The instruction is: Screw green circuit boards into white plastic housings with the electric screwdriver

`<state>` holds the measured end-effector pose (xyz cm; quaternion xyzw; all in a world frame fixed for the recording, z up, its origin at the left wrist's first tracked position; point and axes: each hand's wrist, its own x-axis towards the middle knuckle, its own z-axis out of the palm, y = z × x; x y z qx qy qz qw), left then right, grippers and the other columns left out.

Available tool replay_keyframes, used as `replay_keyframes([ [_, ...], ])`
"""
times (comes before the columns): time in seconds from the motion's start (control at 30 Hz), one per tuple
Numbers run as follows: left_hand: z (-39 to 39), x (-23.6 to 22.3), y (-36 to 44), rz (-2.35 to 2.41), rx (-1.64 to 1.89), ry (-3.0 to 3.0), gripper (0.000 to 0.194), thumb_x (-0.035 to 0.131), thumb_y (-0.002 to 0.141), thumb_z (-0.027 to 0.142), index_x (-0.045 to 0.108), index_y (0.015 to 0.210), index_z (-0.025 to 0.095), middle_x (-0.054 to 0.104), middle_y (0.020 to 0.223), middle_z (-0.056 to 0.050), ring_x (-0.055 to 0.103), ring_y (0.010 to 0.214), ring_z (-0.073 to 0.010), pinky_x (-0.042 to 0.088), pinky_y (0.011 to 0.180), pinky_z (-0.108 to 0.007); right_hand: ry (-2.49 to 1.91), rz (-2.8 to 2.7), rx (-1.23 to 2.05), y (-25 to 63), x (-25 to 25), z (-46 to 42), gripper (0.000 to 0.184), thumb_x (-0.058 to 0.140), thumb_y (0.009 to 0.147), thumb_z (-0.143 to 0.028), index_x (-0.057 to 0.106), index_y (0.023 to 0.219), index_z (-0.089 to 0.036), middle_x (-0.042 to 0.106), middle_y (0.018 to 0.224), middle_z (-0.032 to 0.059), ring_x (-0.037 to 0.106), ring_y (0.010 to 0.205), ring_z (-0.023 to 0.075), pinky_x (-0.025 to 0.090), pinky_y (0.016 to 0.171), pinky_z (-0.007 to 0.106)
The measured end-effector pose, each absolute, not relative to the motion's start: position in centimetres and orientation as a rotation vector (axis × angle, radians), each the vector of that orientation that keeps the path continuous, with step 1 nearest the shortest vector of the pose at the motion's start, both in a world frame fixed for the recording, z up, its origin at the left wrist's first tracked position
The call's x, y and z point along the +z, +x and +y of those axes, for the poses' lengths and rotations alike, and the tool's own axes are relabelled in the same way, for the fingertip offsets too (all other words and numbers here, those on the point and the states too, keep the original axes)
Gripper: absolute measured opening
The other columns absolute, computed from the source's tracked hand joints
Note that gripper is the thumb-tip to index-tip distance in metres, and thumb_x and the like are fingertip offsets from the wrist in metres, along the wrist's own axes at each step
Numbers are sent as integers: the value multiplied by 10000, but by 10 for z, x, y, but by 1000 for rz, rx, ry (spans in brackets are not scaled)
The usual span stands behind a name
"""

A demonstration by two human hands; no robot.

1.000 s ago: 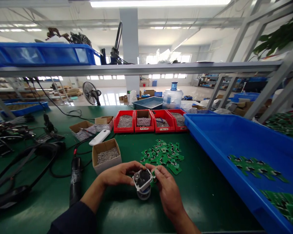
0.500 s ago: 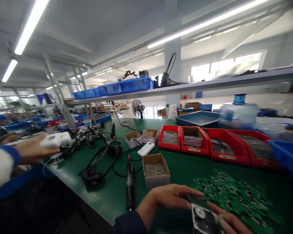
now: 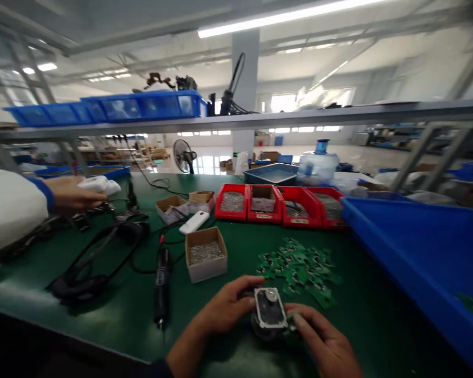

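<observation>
Low in front of me sits a small dark housing (image 3: 270, 311) with a pale metal frame and a round silver part near its top. My left hand (image 3: 230, 304) grips its left side between thumb and fingers. At its lower right corner, my right hand (image 3: 325, 333) pinches a small green circuit board (image 3: 291, 319), partly hidden by the fingers. Just beyond lies a loose pile of green circuit boards (image 3: 299, 265). A black electric screwdriver (image 3: 162, 286) rests to the left, near a cardboard box of small metal screws (image 3: 206, 253).
Red bins (image 3: 264, 205) of small parts line the back, and a large blue tray (image 3: 413, 273) stands at right. A black strapped headset (image 3: 86, 283) and a white handheld device (image 3: 194, 222) lie at left. Another person's hand (image 3: 69, 194) reaches in, holding a white object (image 3: 98, 185).
My view has swung right and down, so the bench has shifted left and more of the blue tray shows. The housing now shows whole between my hands. The other person's hand has moved over the bench.
</observation>
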<state>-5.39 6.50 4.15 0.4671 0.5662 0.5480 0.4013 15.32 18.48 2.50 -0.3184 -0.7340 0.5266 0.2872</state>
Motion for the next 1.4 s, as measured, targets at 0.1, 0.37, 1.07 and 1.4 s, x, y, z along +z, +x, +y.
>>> replay_keyframes([
  [0.1,56,53,-47,1648,1512,1220,376,635,893,252,621,1269,227,635,1272,-71,562,1190,-237,422,1040,-359,-916,-1869,1380,158,43,177,419,634,849,-590,772,910,-200,749,870,66,692,852,266,557,794,299],
  [0.37,40,75,4,1730,1526,1431,294,731,773,193,683,1060,235,682,922,-15,602,838,-174,480,795,-263,-806,-1490,1759,145,66,161,422,798,740,-552,738,912,-171,689,700,39,614,578,177,511,539,273],
  [1.07,56,59,-26,1740,1524,935,258,726,786,317,674,987,164,646,848,-30,614,791,-178,487,731,-266,-370,-2354,1421,133,54,200,773,737,693,-150,504,1425,-237,521,1465,110,502,1338,293,371,1145,463],
  [1.4,62,54,-26,1962,1206,1161,280,594,904,362,679,1107,189,663,899,-43,623,824,-209,469,751,-310,-355,-2354,1414,128,55,202,676,795,661,-149,587,1300,-225,588,1274,66,572,1171,250,438,1029,368],
])
